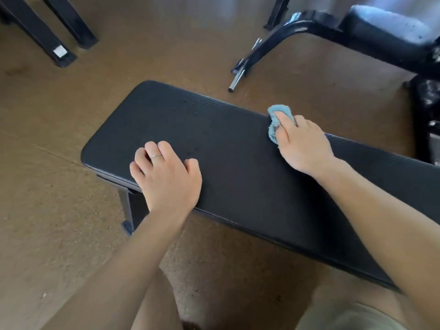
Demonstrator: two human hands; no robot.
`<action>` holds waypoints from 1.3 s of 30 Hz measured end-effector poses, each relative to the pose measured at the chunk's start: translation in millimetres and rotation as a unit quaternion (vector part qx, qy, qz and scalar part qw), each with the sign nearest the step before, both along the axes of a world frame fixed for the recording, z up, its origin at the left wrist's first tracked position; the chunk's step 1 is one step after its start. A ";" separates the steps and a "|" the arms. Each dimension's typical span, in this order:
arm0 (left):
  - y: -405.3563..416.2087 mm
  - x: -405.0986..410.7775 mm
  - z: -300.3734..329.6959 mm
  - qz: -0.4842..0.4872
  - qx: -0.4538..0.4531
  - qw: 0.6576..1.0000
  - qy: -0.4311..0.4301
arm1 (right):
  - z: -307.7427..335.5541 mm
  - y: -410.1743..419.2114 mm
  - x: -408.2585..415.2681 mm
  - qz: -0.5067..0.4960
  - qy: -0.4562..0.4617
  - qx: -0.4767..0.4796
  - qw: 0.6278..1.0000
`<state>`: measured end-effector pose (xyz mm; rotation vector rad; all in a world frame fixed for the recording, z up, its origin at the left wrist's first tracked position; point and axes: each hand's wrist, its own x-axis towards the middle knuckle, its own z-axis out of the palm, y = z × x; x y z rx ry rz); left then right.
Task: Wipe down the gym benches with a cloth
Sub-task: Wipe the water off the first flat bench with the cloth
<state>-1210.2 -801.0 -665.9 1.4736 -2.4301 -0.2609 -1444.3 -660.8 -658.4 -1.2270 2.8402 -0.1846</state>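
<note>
A flat black padded gym bench (238,167) with a ribbed vinyl top is seen from above, running from the left end near the middle of the view down to the lower right. A small crumpled light-blue terry cloth (276,121) is pressed against the far edge of the pad, roughly midway along its length. It is held under the right hand (302,144), whose fingers are curled over and round it, so the cloth is clamped between hand and pad. The left hand (166,172) holds nothing; it is rested on the near left part of the pad with fingers loosely bent and spread, apparently as a brace, and a thin ring is worn on one finger. The two hands are well apart.

A wiping pass along the far edge appears to be in hand. A few small droplets or specks (188,107) are visible on the pad's far left portion, between the cloth and the left end, so that stretch is judged not yet wiped. The next move probably calls for the cloth to be drawn leftward over those marks with steady downward pressure, the bracing hand being lifted clear as the cloth approaches. A second black padded bench on a tubular frame (381,32) stands beyond on the brown floor (59,234), and is presumably to be cleaned afterwards.
</note>
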 end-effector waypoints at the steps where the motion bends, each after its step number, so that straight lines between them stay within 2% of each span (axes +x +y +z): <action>1: -19.2 6.9 4.0 -0.028 0.000 1.000 0.012 | -0.6 11.4 -1.2 -0.030 -0.007 0.007 0.999; 3: -63.0 18.8 9.0 -0.100 0.006 0.994 0.038 | -2.3 9.0 -2.1 -0.069 -0.006 0.029 0.997; 5: -91.2 24.6 10.0 -0.139 0.019 0.987 0.076 | -0.5 -20.6 4.9 -0.067 0.004 0.058 0.996; 7: -92.3 25.2 8.3 -0.134 0.022 0.985 0.103 | -3.2 -69.1 24.3 -0.028 0.003 0.072 0.997; 10: -87.3 27.3 3.7 -0.133 0.022 0.984 0.115 | -6.6 -146.0 66.2 0.001 -0.007 0.046 0.999; 12: -91.2 28.2 4.2 -0.135 0.027 0.983 0.118 | -3.4 -167.2 83.6 0.017 -0.023 0.043 0.999; 15: -91.4 27.3 6.4 -0.145 0.022 0.983 0.114 | 5.4 -130.2 106.7 0.042 -0.054 0.041 0.997; 20: -93.6 26.1 7.6 -0.183 0.018 0.980 0.078 | 9.0 -48.9 208.5 0.098 -0.049 0.053 0.993; 24: -108.5 28.4 13.9 -0.234 0.002 0.969 0.086 | 3.3 -63.6 200.5 0.135 -0.030 0.041 0.990; 27: -146.0 29.7 26.4 -0.176 -0.043 0.980 0.087 | 1.3 -118.0 182.6 0.154 -0.029 0.020 0.987; 30: -178.2 35.9 27.5 -0.074 0.046 0.995 0.051 | 1.9 -145.4 185.2 0.146 -0.027 0.013 0.989; 33: -178.7 44.5 15.8 -0.013 0.160 0.987 -0.011 | 2.2 -104.4 201.6 0.176 -0.011 0.025 0.984; 37: -174.3 45.1 13.1 0.006 0.153 0.988 -0.034 | 1.4 -12.8 203.8 0.227 0.009 0.073 0.971; 39: -174.9 43.3 13.5 0.010 0.147 0.988 -0.035 | 1.5 6.4 195.5 0.238 0.016 0.090 0.967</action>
